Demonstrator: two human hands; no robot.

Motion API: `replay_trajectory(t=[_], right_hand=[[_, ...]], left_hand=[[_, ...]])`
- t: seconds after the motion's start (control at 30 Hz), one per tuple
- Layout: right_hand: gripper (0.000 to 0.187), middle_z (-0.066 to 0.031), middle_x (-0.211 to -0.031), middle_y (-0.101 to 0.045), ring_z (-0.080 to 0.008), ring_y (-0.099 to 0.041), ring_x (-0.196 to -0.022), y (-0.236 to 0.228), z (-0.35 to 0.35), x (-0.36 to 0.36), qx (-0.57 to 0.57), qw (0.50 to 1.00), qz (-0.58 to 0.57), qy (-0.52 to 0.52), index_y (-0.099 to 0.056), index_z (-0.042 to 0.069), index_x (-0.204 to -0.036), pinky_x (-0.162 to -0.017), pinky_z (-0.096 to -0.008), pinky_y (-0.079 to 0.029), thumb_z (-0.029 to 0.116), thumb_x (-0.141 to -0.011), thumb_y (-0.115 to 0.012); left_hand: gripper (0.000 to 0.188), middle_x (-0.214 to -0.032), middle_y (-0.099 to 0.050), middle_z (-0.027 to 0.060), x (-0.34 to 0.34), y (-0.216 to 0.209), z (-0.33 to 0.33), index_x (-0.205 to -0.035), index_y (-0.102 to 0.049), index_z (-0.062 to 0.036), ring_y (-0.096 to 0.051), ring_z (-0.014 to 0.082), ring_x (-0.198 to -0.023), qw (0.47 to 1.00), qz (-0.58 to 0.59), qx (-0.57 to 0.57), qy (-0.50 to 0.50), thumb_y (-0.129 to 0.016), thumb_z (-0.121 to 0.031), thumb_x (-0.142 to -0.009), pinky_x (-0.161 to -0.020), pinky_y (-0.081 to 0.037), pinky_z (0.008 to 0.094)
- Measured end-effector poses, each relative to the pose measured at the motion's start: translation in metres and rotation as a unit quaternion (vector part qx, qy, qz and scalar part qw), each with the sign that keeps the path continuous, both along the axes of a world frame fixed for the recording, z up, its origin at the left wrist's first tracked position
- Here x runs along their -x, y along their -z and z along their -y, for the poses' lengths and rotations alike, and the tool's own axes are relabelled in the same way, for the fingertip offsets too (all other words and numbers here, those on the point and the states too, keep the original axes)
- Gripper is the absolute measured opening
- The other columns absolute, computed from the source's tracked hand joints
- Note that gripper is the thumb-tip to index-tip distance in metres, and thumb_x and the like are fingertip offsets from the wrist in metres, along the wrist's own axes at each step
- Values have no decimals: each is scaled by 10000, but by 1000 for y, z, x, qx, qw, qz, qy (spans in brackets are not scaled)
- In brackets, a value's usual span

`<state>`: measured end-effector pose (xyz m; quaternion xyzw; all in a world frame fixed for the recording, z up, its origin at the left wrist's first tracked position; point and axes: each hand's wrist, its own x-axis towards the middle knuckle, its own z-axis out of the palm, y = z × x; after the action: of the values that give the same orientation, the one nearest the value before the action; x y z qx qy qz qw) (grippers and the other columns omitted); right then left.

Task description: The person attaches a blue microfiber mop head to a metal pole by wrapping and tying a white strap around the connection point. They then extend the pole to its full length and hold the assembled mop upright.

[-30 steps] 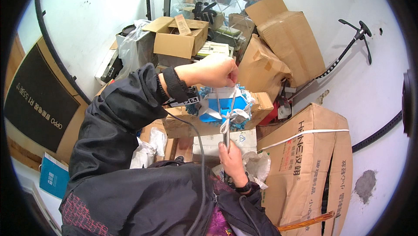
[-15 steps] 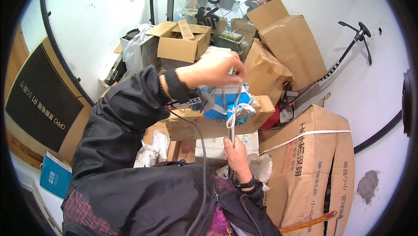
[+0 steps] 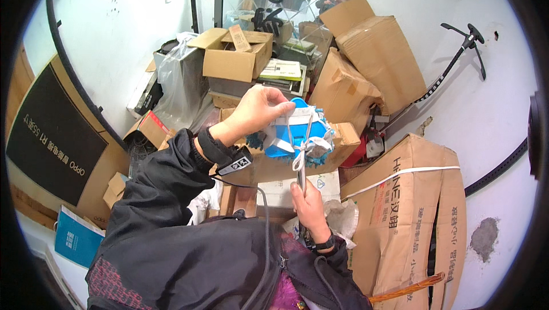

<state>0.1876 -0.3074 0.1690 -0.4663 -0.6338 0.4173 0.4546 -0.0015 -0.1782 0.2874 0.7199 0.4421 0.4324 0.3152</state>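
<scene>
A flat mop head, with a blue plate and shaggy blue-grey fringe, faces up in front of me. White strips cross its plate, and a white string is knotted in a loop where the plate meets the pole. My right hand is wrapped round the metal mop pole just below that knot. At the plate's upper left edge my left hand is closed, thumb and fingertips pinched together against it. Whether a strand of string is also between those fingertips, I cannot tell.
Behind the mop stand an opened cardboard box and leaning cartons. A large strapped carton fills the right side, with a wooden stick across its front. A black cable hangs over my jacket. A flat television carton leans at left.
My left hand has come down and to the left, from above the mop head onto its upper edge, uncovering more of the blue plate. My right hand keeps its hold on the pole.
</scene>
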Motion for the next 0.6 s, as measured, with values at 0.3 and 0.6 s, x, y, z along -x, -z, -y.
replay_trajectory(t=[0.3,0.6], right_hand=[[281,-131,-583,-463,-232,-455,-518,-4,2,4,36,999,32,17,-499,5,-842,-525,-363,-398,272,-929,-515],[286,-144,-572,-444,-249,-442,-510,-4,4,9,20,999,37,21,-493,2,-819,-514,-375,-380,267,-923,-519]], left_hand=[[139,-742,-654,80,-6,-30,-13,-820,-654,-7,-614,153,-709,987,-99,-104,67,-677,-126,-754,-683,-486,292],[124,-768,-653,106,-15,-40,-9,-845,-657,-35,-634,216,-749,957,-216,-150,121,-661,-109,-746,-708,-493,309]])
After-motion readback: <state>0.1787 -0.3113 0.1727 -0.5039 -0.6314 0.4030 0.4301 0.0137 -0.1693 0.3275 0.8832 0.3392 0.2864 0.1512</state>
